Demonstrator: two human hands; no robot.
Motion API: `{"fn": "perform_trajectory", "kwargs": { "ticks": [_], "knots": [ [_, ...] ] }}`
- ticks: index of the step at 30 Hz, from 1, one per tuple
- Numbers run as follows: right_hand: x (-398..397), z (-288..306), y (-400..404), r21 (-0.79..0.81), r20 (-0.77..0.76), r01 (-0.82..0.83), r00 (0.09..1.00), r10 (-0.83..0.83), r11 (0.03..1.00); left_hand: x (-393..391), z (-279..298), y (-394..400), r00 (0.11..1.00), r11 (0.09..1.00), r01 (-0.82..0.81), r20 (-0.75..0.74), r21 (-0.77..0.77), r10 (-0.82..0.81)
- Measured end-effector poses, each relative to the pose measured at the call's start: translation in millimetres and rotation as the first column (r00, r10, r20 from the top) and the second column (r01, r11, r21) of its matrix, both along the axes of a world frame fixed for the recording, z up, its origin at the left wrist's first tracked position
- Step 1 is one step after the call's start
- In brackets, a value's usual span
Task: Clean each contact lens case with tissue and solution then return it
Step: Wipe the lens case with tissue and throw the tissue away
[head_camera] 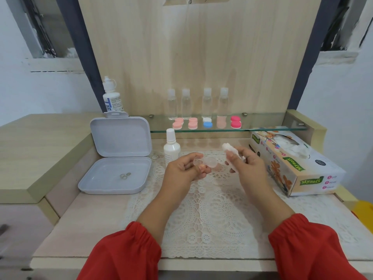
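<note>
My left hand (186, 168) pinches a clear, uncapped contact lens case (205, 162) above the lace mat. My right hand (245, 164) grips a crumpled white tissue (229, 149) just right of the case, not touching it. A small white solution bottle (171, 147) stands upright behind my left hand. Several capped lens cases sit on the glass shelf (262, 129): pink ones (178, 123), a blue and white one (207, 122), a pale one (221, 122) and a magenta one (236, 121).
An open grey box (119, 156) at left holds small rings. A larger solution bottle (112, 98) stands behind it. Several clear bottles (198, 103) line the shelf's back. A tissue box (292, 160) lies at right. The lace mat (210, 219) covers the desk's middle.
</note>
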State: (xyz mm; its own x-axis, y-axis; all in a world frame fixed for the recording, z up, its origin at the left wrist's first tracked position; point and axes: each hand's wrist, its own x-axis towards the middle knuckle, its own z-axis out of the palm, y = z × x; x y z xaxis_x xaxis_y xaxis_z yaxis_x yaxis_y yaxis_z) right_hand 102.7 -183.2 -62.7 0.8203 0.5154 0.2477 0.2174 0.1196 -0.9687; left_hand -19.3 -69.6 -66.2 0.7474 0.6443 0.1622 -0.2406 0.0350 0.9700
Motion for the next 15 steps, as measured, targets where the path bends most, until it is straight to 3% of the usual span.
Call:
{"fn": "perform_trajectory", "kwargs": {
  "ticks": [5, 15],
  "knots": [
    [-16.8, -4.6, 1.9, -0.142, 0.345, -0.135, 0.922, 0.177, 0.981, 0.0, -0.9, 0.9, 1.000, 1.000, -0.012, -0.008, 0.002, 0.012],
    [-14.9, -2.0, -1.3, -0.210, 0.311, -0.096, 0.937, 0.159, 0.973, 2.0, -4.2, -3.6, 0.999, 0.999, 0.024, -0.042, 0.033, -0.022]
  ]
}}
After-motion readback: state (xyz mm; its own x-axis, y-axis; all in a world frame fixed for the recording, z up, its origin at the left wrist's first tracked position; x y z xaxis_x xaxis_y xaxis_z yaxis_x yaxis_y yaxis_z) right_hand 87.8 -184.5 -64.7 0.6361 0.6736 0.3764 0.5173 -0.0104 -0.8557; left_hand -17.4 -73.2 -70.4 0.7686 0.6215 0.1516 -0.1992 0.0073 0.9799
